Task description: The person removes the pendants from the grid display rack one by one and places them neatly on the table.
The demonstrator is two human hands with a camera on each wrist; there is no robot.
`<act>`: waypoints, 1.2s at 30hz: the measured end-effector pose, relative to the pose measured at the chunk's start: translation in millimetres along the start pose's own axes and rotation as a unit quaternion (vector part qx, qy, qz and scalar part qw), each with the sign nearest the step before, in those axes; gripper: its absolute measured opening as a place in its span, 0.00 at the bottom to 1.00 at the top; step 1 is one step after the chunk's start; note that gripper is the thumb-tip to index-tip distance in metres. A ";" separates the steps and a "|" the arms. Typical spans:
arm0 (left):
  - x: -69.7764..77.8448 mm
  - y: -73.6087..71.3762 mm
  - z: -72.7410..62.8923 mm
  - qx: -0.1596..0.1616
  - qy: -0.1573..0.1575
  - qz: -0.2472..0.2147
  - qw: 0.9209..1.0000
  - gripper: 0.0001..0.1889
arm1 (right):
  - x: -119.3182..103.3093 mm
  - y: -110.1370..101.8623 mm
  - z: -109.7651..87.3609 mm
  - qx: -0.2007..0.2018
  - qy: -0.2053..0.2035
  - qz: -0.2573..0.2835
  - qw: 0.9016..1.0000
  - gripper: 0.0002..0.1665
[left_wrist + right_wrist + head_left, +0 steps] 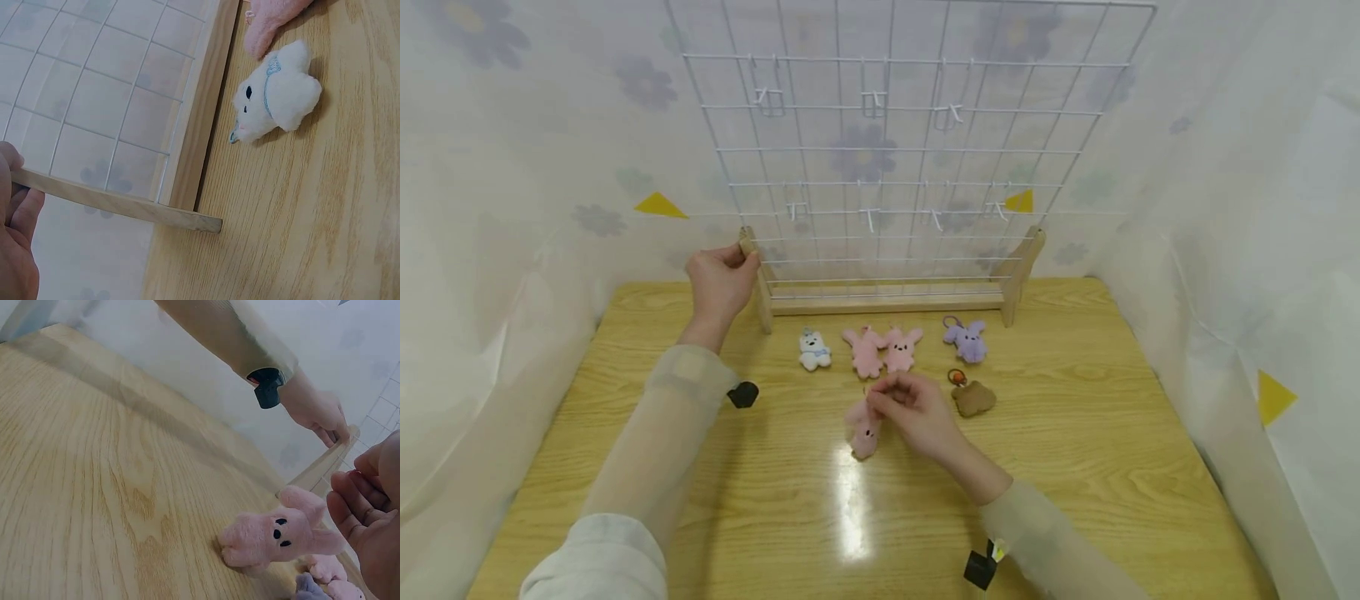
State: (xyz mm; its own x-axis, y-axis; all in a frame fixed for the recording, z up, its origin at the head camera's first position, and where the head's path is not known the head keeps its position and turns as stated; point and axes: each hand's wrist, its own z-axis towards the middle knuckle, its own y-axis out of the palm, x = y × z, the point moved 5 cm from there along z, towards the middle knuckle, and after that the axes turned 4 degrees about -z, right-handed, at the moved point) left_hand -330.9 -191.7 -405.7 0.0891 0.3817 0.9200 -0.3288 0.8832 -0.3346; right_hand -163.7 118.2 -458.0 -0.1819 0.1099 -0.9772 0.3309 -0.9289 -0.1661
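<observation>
My left hand [718, 283] grips the top of the left wooden upright [763, 292] of a stand bearing a white wire grid [880, 150]. Nearer to me, my right hand [921, 417] pinches the top of a pink bunny plush keychain [862, 437], close over the table. Its face and ears show in the right wrist view, below the curled fingers [350, 500]. Beyond that hand lie two more pink plush bunnies, one face down [866, 354] and one face up [900, 350]. A white plush bear [278, 94] with a blue ribbon lies near the left upright.
A purple plush [970, 342] and a brown plush [974, 399] with an orange bead on its ring lie to the right. Several white hooks [874, 102] stick out from the grid in two rows. Pale flowered sheeting surrounds the wooden table [1075, 467].
</observation>
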 end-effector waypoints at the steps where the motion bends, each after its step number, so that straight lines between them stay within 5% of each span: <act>1: 0.2 0.2 0.1 0.000 0.000 -0.001 1.000 0.16 | 1.5 -0.2 2.7 0.003 0.001 -0.004 1.000 0.03; 13: 1.0 1.5 1.9 0.000 0.008 0.004 1.000 0.15 | 20.8 0.7 28.9 0.012 0.046 -0.055 0.997 0.05; 27: -0.9 0.8 3.4 0.001 0.006 -0.002 1.000 0.15 | 32.8 1.0 51.0 -0.057 0.034 -0.125 0.990 0.07; 36: -2.9 -0.8 1.9 0.005 0.011 0.001 1.000 0.15 | 40.4 1.1 58.0 -0.061 0.044 -0.130 0.989 0.06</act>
State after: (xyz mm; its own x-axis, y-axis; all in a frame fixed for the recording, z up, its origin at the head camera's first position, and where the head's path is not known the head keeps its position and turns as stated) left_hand -332.6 -194.0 -407.7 0.1090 0.3903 0.9142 -0.3390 0.8791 -0.3349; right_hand -224.4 101.1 -489.9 -0.1961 0.3749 -0.9061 0.3944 -0.8158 -0.4229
